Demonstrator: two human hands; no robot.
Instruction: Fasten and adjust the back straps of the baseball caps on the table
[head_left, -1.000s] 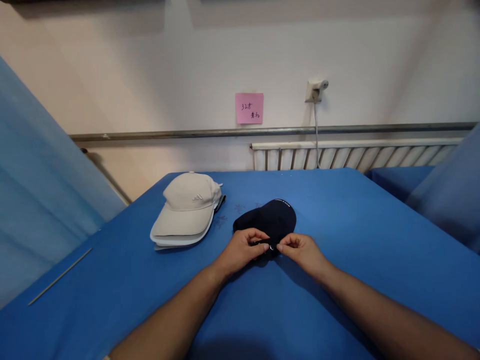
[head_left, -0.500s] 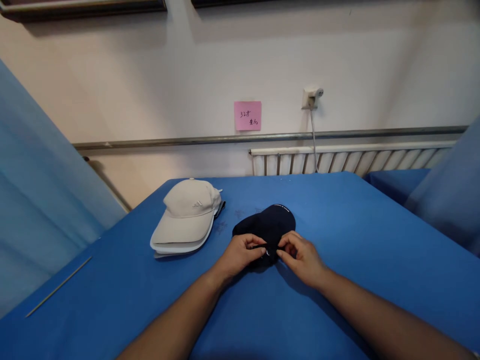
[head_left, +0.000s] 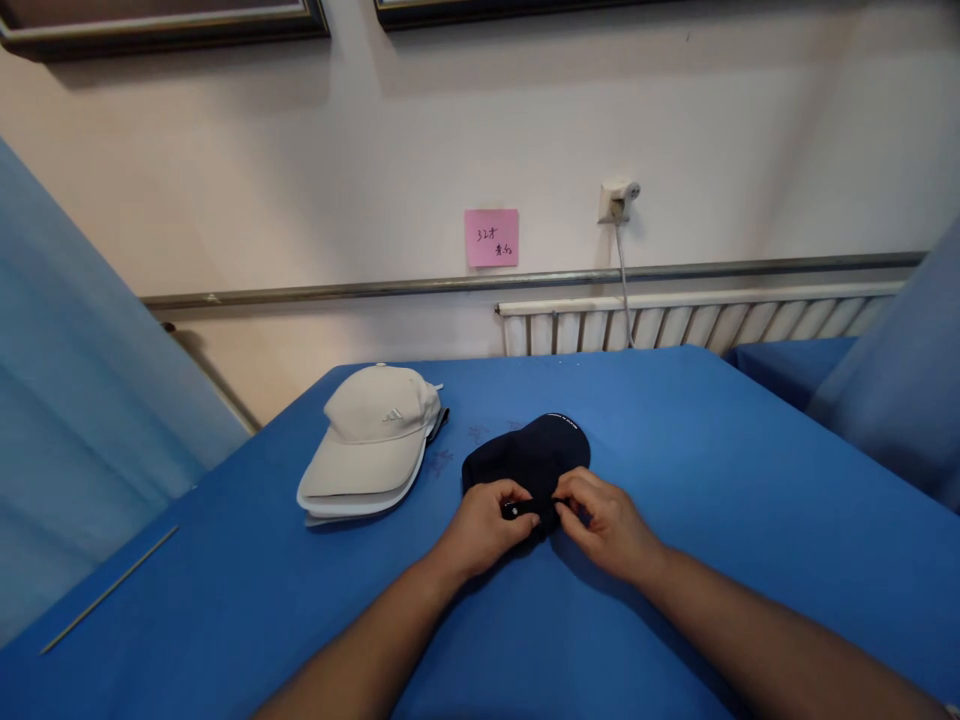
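Observation:
A dark navy baseball cap (head_left: 525, 455) lies on the blue table in front of me, its brim with small white lettering pointing away. My left hand (head_left: 491, 520) pinches the strap (head_left: 519, 509) at the cap's back, fingers and thumb closed around its left part. From the other side, my right hand (head_left: 600, 520) grips the strap's right part between thumb and fingers. A small light spot shows on the strap between the hands. The fingertips partly hide the strap's ends. To the left sits a stack of caps, a beige cap (head_left: 379, 405) on top.
A thin stick (head_left: 110, 590) lies at the table's left edge. Behind the blue-covered table (head_left: 637, 400) are a radiator (head_left: 697, 318), a metal rail (head_left: 360, 291), a plugged-in socket (head_left: 615, 203) and a pink note (head_left: 491, 238). Blue curtains (head_left: 90, 400) hang at both sides.
Both hands have shifted slightly on the strap, and the strap now lies flatter between them. The view has tilted up a little; the caps have stayed in place.

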